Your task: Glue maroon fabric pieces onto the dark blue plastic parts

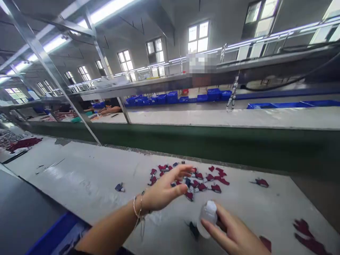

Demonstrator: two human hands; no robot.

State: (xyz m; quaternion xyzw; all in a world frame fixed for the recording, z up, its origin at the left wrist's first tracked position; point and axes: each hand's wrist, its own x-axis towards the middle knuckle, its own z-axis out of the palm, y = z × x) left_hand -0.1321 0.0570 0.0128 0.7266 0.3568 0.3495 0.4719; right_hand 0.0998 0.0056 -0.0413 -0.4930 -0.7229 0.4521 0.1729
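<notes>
- The translucent plastic bottle (pixel 207 216) is held in the right hand (pixel 235 232), at the 4 o'clock side of the left hand (pixel 164 189); the right hand is clearly the nearer one.
- The bottle's long axis is tilted, running from its capped end at about 1 o'clock to its base at about 7 o'clock.
- The right fingers (pixel 217 230) are closed narrowly around the bottle's side, though the thumb's contact is hidden.
- The left fingers (pixel 180 173) are spread wide, and nothing is held by them. They are kept just above a scatter of small red and navy fabric pieces (pixel 195 182) lying on the pale work table (pixel 79 173).
- A loose fabric piece (pixel 119 187) is left apart at 9 o'clock from the scatter, and a dark scrap (pixel 193 230) is seen just beside the bottle's base.
- A blue crate (pixel 54 228) is seen at 7 o'clock; its contents are too blurred to be told.
- Rows of blue bins (pixel 170 98) are stacked far off at 12 o'clock, their contents hidden.
- A co-worker's forearm (pixel 110 110) is seen across the aisle at 11 o'clock.
</notes>
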